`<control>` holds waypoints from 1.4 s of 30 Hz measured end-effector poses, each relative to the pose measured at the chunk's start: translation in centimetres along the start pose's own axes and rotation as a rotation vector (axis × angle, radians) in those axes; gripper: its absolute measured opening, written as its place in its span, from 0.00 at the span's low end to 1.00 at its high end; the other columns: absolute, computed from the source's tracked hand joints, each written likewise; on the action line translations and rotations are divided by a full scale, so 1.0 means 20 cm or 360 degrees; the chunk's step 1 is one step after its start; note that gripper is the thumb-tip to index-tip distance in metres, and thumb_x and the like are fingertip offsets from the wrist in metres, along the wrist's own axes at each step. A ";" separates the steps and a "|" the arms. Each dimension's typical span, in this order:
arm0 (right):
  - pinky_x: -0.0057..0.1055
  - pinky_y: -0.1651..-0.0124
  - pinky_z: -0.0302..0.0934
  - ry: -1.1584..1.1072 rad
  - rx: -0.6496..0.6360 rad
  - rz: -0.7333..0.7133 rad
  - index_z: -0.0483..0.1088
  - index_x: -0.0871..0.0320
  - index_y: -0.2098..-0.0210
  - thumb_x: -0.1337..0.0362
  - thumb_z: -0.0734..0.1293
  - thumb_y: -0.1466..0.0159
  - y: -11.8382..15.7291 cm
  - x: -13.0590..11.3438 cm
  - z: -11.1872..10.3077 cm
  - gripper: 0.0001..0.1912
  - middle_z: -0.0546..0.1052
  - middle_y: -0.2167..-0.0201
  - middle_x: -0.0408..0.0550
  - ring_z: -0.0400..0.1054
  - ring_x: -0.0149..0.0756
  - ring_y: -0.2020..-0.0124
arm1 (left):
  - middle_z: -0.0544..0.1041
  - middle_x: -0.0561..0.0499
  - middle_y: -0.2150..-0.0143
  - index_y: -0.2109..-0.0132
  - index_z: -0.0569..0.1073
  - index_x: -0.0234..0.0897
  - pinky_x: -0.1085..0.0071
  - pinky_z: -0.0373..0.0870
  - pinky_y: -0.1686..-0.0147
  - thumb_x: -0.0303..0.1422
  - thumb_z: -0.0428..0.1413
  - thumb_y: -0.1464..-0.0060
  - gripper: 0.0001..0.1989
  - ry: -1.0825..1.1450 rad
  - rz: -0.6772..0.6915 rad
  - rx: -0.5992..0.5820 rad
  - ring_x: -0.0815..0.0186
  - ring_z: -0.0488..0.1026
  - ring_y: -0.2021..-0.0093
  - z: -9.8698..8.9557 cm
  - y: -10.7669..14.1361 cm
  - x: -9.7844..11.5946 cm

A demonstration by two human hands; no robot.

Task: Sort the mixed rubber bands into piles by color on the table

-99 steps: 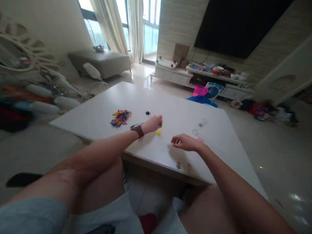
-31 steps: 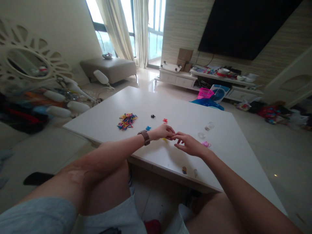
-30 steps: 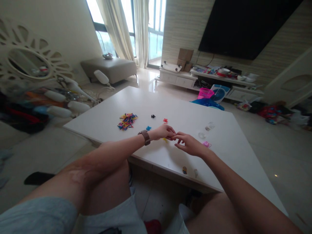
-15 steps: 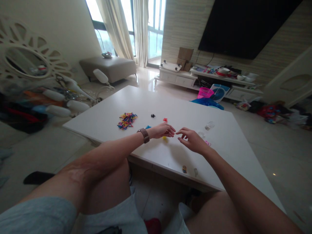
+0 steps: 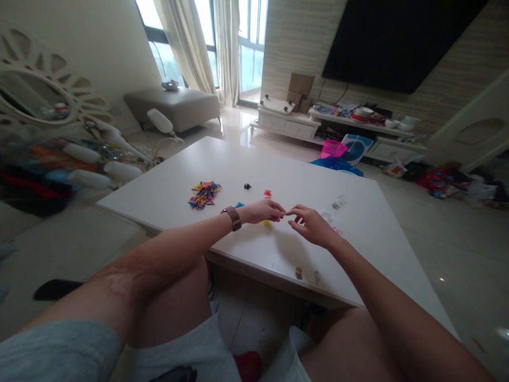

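Observation:
My left hand (image 5: 267, 211), with a brown band at the wrist, is held above the white table (image 5: 242, 164). Its thumb and fingers are pinched together; whatever they hold, if anything, is too small to make out. Facing it, my right hand (image 5: 312, 227) has its thumb and fingers apart, its index fingertip almost at the left fingertips. Below the left hand lies a yellow piece (image 5: 266, 225), with a blue cluster (image 5: 239, 205) partly behind that wrist. Small red pieces (image 5: 268, 194) are just beyond the hand. Pink pieces (image 5: 337, 231) lie beside the right wrist.
A heap of small multicoloured pieces (image 5: 204, 194) is on the table's left, near a black cluster (image 5: 247, 186). A clear container (image 5: 340, 202) lies on the right. Close to the front edge are a small yellow-and-blue figure (image 5: 298, 273) and a small clear item (image 5: 317, 277).
My two hands have come slightly closer, and the left fingers look more pinched. The whole view has shifted a little; the pieces on the table look unmoved.

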State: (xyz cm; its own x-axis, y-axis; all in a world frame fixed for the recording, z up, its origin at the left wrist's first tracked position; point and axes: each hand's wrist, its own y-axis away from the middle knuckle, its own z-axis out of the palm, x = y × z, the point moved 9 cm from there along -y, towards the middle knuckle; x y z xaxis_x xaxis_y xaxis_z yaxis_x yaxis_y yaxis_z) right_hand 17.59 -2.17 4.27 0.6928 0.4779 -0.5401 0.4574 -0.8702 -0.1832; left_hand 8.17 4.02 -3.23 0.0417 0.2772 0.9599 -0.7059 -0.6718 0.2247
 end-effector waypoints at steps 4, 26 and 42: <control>0.30 0.60 0.67 -0.0005 -0.0024 0.0013 0.75 0.54 0.55 0.67 0.65 0.37 0.00 0.01 0.01 0.12 0.75 0.57 0.48 0.73 0.30 0.68 | 0.76 0.50 0.72 0.66 0.78 0.29 0.73 0.69 0.65 0.32 0.64 0.53 0.09 -0.0240 0.0055 -0.0048 0.72 0.72 0.72 -0.01 -0.02 -0.01; 0.26 0.62 0.65 0.0040 -0.0245 0.0111 0.76 0.57 0.61 0.67 0.67 0.38 0.02 0.08 0.09 0.08 0.75 0.58 0.49 0.72 0.30 0.67 | 0.81 0.47 0.68 0.62 0.81 0.31 0.77 0.67 0.69 0.24 0.55 0.52 0.12 -0.1595 -0.0186 0.0029 0.67 0.76 0.68 -0.21 0.01 0.03; 0.28 0.61 0.66 -0.0030 -0.0382 0.0084 0.76 0.59 0.61 0.67 0.65 0.38 0.03 0.07 0.14 0.08 0.75 0.59 0.50 0.73 0.32 0.66 | 0.80 0.51 0.70 0.60 0.80 0.34 0.76 0.66 0.71 0.25 0.61 0.63 0.17 -0.1688 -0.0463 -0.0011 0.66 0.75 0.71 -0.55 0.25 0.00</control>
State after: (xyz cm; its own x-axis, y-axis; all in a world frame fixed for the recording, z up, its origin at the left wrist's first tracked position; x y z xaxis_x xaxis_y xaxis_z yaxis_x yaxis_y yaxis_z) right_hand 17.33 -2.29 1.12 0.7097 0.4283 -0.5594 0.5419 -0.8392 0.0449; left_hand -3.27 8.20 -4.03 0.7914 -0.3090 0.5274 -0.5741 -0.6718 0.4680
